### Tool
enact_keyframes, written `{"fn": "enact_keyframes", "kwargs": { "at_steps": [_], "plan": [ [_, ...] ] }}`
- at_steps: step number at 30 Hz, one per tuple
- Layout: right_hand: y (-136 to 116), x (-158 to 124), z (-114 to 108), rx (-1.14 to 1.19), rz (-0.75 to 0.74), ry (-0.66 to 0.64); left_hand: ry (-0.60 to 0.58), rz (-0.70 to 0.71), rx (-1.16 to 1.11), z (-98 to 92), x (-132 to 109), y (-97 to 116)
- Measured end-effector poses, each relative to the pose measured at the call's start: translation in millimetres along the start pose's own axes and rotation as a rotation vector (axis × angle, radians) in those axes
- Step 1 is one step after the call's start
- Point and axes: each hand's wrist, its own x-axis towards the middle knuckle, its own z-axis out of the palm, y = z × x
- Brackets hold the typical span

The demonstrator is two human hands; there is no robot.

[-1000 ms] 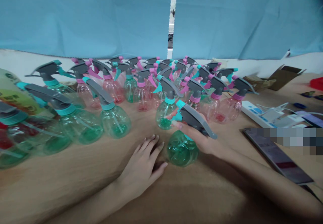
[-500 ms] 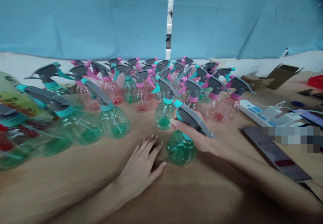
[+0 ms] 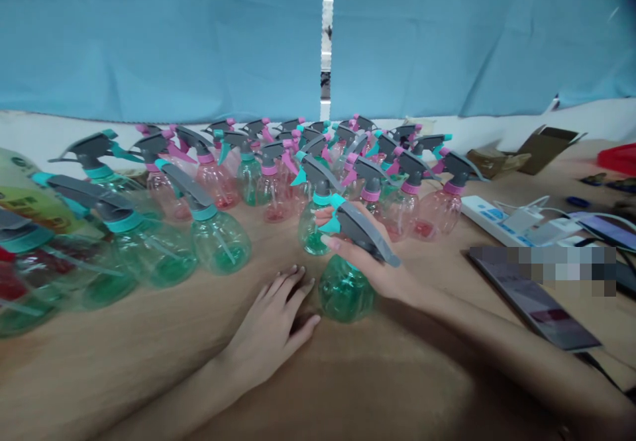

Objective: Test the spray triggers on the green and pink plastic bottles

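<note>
My right hand (image 3: 377, 269) is wrapped round the neck of a green spray bottle (image 3: 346, 290) with a grey and turquoise trigger head, its thumb toward the front. The bottle stands roughly upright on or just over the wooden table (image 3: 348, 375); contact below it is hard to tell. To its left my left hand (image 3: 273, 315) lies flat on the tabletop, fingers stretched and holding nothing. Right behind the held bottle stands another green spray bottle (image 3: 311, 229), partly hidden by my right fingers. A further green spray bottle (image 3: 221, 245) stands left of it.
Several pink spray bottles (image 3: 440, 212) and green ones crowd the back and left. A white power strip (image 3: 491, 219) with chargers and a dark phone (image 3: 536, 302) lie at right. An open cardboard box (image 3: 546, 153) and a blue cloth (image 3: 199, 44) are behind.
The whole view has shifted slightly, moving things a little left in the picture. My right hand still grips the green bottle, with more fingers showing beside its head. My left hand stays flat.
</note>
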Motion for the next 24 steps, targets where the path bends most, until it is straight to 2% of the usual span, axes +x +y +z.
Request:
{"fn": "enact_keyframes", "kwargs": {
  "at_steps": [10,15,24],
  "plan": [
    [-2,1,-1,0.013,-0.015,0.012,-0.032,-0.022,-0.001,0.8,-1,-2],
    [-1,1,-2,-0.014,-0.003,0.0,-0.001,-0.023,-0.067,0.3,0,-3],
    [0,1,-2,-0.011,-0.017,0.006,0.097,-0.149,-0.333,-9.5,8,21]
  ]
}}
